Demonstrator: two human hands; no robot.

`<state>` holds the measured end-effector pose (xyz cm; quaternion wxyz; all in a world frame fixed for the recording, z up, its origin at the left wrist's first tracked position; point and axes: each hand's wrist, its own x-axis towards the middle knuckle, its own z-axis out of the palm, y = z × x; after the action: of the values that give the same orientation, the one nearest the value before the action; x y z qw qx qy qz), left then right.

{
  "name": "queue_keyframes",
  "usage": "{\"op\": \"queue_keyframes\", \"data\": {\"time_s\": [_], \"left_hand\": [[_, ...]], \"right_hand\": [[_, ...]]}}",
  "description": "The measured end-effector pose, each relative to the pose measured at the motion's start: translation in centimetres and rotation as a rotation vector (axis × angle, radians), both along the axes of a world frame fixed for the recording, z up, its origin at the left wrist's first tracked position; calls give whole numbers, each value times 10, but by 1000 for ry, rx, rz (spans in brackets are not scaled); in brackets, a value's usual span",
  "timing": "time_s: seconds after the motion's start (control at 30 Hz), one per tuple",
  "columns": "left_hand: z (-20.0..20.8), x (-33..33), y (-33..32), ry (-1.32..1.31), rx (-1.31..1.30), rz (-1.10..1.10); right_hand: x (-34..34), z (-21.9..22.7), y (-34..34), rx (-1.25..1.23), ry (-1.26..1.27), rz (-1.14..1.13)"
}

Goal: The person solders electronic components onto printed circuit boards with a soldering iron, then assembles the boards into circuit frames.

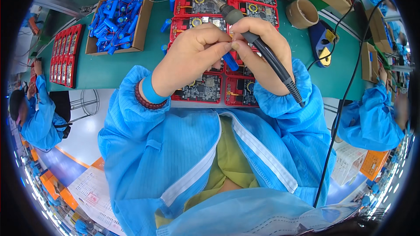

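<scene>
My left hand (192,57) is closed, its thumb and forefinger pinched together at the fingertips of my right hand. Below that pinch hangs a blue cylindrical battery (230,62), apparently held by my left hand; any wires between the fingertips are too small to make out. My right hand (264,50) has a black soldering iron (272,57) lying across it, tip pointing up and left, while its thumb and forefinger also pinch. Beneath both hands lie several red trays with circuit boards (203,89), partly hidden; the far boards carry yellow rings.
A cardboard box (141,35) of blue batteries stands left, with loose batteries (166,25) beside the trays. More red trays (65,57) lie farther left. At right are a brown round tub (302,13), a blue iron stand (320,37) and a black cord (350,74). Co-workers sit either side.
</scene>
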<state>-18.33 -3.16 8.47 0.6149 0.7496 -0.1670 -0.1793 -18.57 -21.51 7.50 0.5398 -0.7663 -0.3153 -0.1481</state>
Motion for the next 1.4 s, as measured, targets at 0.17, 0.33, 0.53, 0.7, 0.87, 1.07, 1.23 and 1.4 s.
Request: {"op": "queue_keyframes", "data": {"time_s": [0.17, 0.33, 0.53, 0.7, 0.87, 1.07, 1.23, 1.4], "left_hand": [[-6, 0, -3, -98, -27, 83], [-11, 2, -8, -459, 102, 98], [-9, -1, -13, -448, 135, 106], [-10, -3, -17, -355, 19, 134], [-11, -5, -19, -338, 57, 164], [-6, -3, -28, -700, 133, 112], [4, 4, -16, -643, 75, 295], [-1, 48, 21, -490, 12, 419]], "right_hand": [[-2, -1, -2, 39, 37, -32], [0, -1, -3, -35, -82, -69], [3, -4, -7, -64, -110, -73], [0, -5, -11, 3, 61, -65], [0, -7, -11, -37, -25, -54], [-4, -1, -19, -115, -178, -74], [4, 10, -58, -184, -526, -383], [73, 34, -140, 120, -480, -799]]}}
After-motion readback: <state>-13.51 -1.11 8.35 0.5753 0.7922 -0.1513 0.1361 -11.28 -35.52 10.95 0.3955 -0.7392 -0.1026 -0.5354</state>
